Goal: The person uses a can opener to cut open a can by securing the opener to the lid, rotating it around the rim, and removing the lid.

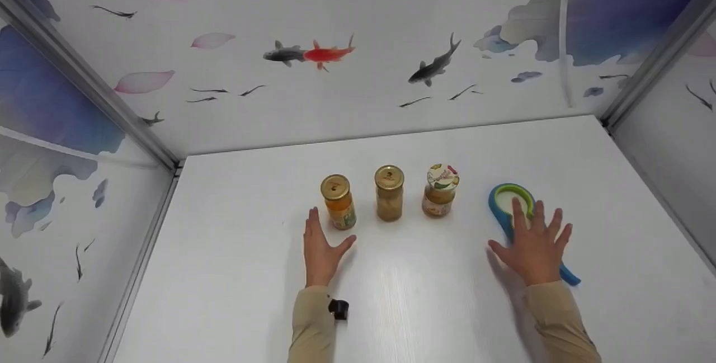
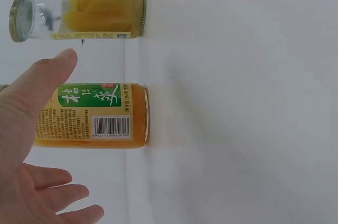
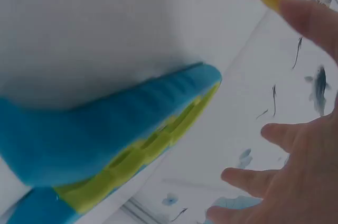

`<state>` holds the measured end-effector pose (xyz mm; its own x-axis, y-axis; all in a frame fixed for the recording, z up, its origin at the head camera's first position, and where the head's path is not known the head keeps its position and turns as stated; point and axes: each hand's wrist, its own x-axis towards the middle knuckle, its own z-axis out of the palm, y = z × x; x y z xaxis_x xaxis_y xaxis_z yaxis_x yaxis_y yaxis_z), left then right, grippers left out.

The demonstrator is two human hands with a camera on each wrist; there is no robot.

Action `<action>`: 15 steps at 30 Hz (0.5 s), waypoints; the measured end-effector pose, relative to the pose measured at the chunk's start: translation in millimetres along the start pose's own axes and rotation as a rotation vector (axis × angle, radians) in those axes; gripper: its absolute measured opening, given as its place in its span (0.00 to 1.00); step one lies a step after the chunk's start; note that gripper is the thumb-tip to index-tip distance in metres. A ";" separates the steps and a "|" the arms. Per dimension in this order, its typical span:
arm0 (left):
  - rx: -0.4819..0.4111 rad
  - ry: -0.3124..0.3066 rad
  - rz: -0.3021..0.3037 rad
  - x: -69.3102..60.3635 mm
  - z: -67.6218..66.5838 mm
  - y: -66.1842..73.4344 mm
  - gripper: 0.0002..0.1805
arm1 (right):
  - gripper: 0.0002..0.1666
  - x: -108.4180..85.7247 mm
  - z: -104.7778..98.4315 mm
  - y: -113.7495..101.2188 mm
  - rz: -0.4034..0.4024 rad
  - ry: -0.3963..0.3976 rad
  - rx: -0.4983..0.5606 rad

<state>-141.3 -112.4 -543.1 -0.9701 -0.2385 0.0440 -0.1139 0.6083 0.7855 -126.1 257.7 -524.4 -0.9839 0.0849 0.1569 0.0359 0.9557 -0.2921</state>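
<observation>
Three gold-lidded or patterned-lidded glass jars stand in a row: an orange jar (image 1: 339, 202) with a green label, a yellowish jar (image 1: 389, 194), and a jar with a patterned lid (image 1: 440, 191). My left hand (image 1: 323, 251) is just in front of the orange jar, thumb spread from straight fingers, holding nothing; the left wrist view shows the thumb before that jar (image 2: 90, 115). My right hand (image 1: 534, 245) hovers with spread fingers over a blue and green looped tool (image 1: 497, 206), hiding its middle. In the right wrist view the tool's blue body (image 3: 105, 129) is beside the hand (image 3: 301, 171).
The white table (image 1: 224, 273) meets a back wall (image 1: 369, 111) printed with fish and petals. Side panels with metal frames stand at left and right. A small black object (image 1: 339, 309) is beside my left sleeve.
</observation>
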 end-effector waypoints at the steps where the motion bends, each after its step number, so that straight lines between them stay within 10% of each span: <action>1: -0.069 -0.006 -0.022 4.9 0.3 0.2 0.55 | 0.58 1.8 -1.9 5.0 0.013 0.002 0.005; 9: -0.429 -0.120 -0.113 27.8 4.9 7.2 0.54 | 0.64 8.2 -3.7 35.1 0.108 -0.172 0.031; 15: -0.498 -0.044 -0.132 39.3 16.0 10.8 0.45 | 0.66 11.8 -2.7 44.5 0.153 -0.221 0.049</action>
<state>-184.1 -103.1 -542.7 -0.9636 -0.2507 -0.0926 -0.1304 0.1384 0.9818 -135.6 302.0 -533.1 -0.9822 0.1584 -0.1011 0.1838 0.9213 -0.3427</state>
